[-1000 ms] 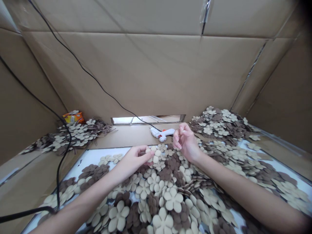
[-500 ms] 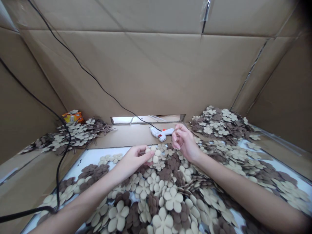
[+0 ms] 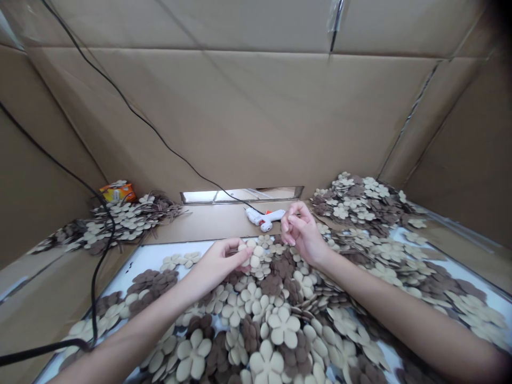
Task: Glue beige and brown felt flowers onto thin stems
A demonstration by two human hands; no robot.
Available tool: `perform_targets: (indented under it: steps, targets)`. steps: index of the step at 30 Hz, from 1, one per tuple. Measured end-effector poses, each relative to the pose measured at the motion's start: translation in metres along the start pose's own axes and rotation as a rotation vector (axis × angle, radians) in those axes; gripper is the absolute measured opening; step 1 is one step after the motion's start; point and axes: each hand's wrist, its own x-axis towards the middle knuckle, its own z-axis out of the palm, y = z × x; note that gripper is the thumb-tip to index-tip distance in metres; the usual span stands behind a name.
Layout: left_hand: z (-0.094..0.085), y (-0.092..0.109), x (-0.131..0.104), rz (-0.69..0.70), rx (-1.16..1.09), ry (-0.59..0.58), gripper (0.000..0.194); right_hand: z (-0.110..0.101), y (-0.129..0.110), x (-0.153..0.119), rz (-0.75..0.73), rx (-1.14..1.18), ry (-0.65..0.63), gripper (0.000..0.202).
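Observation:
My left hand (image 3: pixel 222 262) pinches a cream five-petal fabric flower (image 3: pixel 253 255) between thumb and fingers, above the heap of loose flowers. To its right my right hand (image 3: pixel 306 238) is raised with thumb and fingertips pressed together; anything between them is too small to make out. Just left of that hand a white glue gun (image 3: pixel 273 216) lies on cardboard, its black cord running up to the left. Cream and brown flower cutouts (image 3: pixel 284 326) cover much of the white board (image 3: pixel 160 253) beneath both arms.
Cardboard walls (image 3: pixel 248 122) enclose the work area, with a low slot (image 3: pixel 240 195) at the back. Flower piles stand at the back left (image 3: pixel 124 221) and back right (image 3: pixel 360 202). Near the left pile sits an orange packet (image 3: pixel 119 193). A black cable (image 3: pixel 96 288) hangs at the left.
The view has shifted very slightly. My right fingers have moved a little, while my left hand keeps its grip on the cream flower.

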Motion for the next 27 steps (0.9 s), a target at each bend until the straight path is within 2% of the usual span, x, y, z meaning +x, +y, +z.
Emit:
perform_targets:
  steps: [14,27]
  targets:
    - [0.0013,0.0032,-0.0013,-0.012,-0.01,0.004,0.033,0.0019,0.0003,-0.0003,-0.002,0.003,0.062,0.018]
    - [0.0015,0.0012,-0.0002,-0.017,-0.032,0.005,0.033,0.0044,-0.0019,0.0001,0.032,-0.005,0.055,0.015]
